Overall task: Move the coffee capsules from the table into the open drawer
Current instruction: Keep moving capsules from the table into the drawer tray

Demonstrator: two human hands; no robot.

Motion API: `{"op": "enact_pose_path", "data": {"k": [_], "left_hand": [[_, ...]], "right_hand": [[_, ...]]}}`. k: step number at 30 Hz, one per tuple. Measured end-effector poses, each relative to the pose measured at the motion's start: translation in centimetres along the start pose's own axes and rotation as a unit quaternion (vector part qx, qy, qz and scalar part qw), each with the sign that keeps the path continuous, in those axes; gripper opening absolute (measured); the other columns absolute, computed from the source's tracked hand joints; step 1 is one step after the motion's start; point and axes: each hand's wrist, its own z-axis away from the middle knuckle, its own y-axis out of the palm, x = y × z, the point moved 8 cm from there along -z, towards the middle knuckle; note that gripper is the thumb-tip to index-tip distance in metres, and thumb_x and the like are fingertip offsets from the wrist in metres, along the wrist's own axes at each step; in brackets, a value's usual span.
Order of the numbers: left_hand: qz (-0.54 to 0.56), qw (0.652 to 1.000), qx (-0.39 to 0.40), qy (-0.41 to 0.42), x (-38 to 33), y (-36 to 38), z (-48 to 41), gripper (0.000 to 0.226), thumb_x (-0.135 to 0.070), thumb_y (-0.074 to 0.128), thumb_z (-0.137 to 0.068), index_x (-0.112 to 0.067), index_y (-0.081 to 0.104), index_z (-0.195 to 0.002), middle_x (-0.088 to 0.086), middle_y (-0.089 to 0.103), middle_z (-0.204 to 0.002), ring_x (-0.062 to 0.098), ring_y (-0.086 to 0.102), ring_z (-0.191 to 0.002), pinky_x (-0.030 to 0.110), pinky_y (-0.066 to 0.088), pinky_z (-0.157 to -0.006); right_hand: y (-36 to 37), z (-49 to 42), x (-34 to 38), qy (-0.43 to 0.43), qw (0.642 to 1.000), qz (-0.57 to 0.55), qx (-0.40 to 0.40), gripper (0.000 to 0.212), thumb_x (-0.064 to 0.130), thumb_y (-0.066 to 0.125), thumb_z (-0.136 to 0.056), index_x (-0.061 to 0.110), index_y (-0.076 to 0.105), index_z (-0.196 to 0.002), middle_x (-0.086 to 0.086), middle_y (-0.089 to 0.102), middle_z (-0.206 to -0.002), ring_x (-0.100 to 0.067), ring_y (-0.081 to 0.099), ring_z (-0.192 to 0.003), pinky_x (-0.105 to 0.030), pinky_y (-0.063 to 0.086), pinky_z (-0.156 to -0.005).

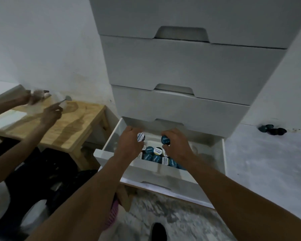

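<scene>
Our left grip [129, 144] pinches white-lidded round capsule [140, 137]; right grip [177, 145] pinches blue-lidded capsule [165, 139]; both directly above capsule pile [155, 154] in white open drawer [111, 138].

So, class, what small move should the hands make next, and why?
Probably release both: the left hand pinches a white-topped coffee capsule and the right hand a blue coffee capsule, above the open drawer where other capsules lie.

free: drawer [209, 150] right side | blocked: capsule pile [155, 154] centre
</scene>
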Motion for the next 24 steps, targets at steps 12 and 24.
{"op": "enact_pose_path", "data": {"k": [12, 24], "left_hand": [[-0.007, 0.993, 0.112, 0.038, 4.0, 6.0, -6.6, 0.043, -0.015, 0.068, -0.084, -0.014, 0.057, -0.126, 0.009, 0.052, -0.127, 0.022, 0.053, -0.11, 0.025, 0.041, -0.095], [-0.017, 0.981, 0.162, 0.102, 4.6, 9.3, -8.7, 0.045, -0.017, 0.072, -0.08, -0.012, 0.055, -0.121, 0.009, 0.06, -0.116, 0.022, 0.055, -0.104, 0.026, 0.044, -0.088]], "right_hand": [[7.4, -5.2, -2.7, 0.076, 0.995, -0.021, 0.065, 0.047, 0.008, 0.068, -0.08, 0.014, 0.059, -0.125, -0.011, 0.05, -0.112, -0.024, 0.055, -0.102, -0.017, 0.037, -0.085], [8.8, -6.0, -3.2, 0.141, 0.989, 0.011, 0.045, 0.033, 0.007, 0.069, -0.074, 0.011, 0.061, -0.105, -0.01, 0.06, -0.108, -0.026, 0.054, -0.101, -0.03, 0.044, -0.086]]}}
